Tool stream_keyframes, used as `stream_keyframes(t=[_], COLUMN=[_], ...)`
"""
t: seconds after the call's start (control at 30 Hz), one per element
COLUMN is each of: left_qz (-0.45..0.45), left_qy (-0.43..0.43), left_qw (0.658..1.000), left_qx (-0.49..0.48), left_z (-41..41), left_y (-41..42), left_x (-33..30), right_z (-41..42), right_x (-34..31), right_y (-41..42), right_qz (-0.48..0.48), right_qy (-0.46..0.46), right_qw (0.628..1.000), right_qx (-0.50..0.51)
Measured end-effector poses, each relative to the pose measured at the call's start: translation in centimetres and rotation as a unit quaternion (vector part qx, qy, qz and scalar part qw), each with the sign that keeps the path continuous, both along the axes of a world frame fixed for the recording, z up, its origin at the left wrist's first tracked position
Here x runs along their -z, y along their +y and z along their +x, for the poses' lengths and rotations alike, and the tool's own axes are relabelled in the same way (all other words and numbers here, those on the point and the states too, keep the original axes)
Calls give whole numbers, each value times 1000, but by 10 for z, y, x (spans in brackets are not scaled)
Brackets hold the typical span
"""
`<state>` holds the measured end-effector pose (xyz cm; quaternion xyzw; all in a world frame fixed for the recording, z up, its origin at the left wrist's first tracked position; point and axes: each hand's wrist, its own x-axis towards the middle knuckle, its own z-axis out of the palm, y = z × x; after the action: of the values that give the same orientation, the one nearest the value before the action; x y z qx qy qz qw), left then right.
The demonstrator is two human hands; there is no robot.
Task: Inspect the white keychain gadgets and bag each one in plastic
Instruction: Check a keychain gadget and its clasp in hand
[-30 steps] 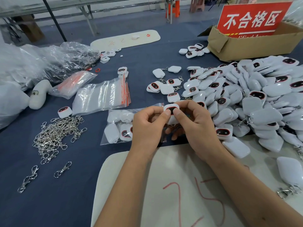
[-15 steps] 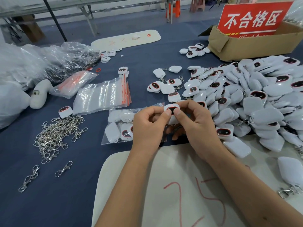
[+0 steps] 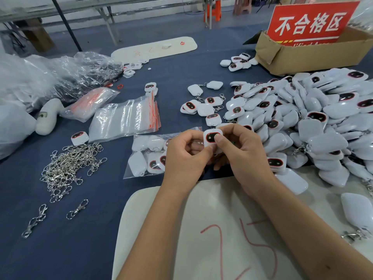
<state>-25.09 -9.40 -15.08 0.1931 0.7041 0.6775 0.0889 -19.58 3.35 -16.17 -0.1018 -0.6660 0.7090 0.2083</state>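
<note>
**Gadget Checked by Hand Before Bagging**

A single white gadget (image 3: 212, 138) is held up at the centre of the frame, its dark, red-rimmed face turned toward the camera, apparently so that it can be inspected. It is pinched between both hands: the left hand (image 3: 184, 158) is closed against its left edge and lower corner, while the right hand (image 3: 242, 153) is wrapped around its right side, the thumb laid across the dark face. Both hands are thus clamped together on the one piece, just above the near edge of a white board (image 3: 232, 239) marked in red.

A large heap of gadgets (image 3: 314, 122) is piled at 2 o'clock, within reach of the right hand. A part-filled clear bag (image 3: 145, 156) is laid flat just beside the left hand, at 9 o'clock of it, likely to receive checked pieces. A stack of empty bags (image 3: 125, 120) is kept at 10 o'clock, and loose metal clips (image 3: 68, 168) are spread farther left. A cardboard box (image 3: 302, 55) with a red sign (image 3: 310, 23) is set at 1 o'clock, seemingly for rejects. Bagging of the held piece is judged not yet begun.
</note>
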Motion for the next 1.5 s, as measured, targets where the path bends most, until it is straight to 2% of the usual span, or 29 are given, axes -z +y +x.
stream_keyframes(t=[0.37, 0.53, 1.1, 1.3, 1.4, 1.5], left_qz=[-11, -4, -31, -28, -63, -144], left_qy=[1, -23, -38, 13, 86, 156], left_qw=[1000, 1000, 998, 999, 987, 957], left_qx=[-4, 5, -41, -43, -117, -196], left_z=[0, 1, 1, 4, 8, 7], left_y=[0, 0, 1, 3, 6, 5], left_x=[0, -2, -4, -3, 0, 2], right_z=[-1, 0, 4, 0, -2, -4], right_x=[0, -5, -3, -1, 0, 0], right_y=[-1, -2, -3, -2, 2, 6], right_qz=[-35, -71, -42, -36, -46, -54], right_qy=[2, 27, 37, 38, 27, 13], right_qw=[999, 996, 996, 998, 998, 996], right_qx=[3, -39, -66, -21, 31, 72])
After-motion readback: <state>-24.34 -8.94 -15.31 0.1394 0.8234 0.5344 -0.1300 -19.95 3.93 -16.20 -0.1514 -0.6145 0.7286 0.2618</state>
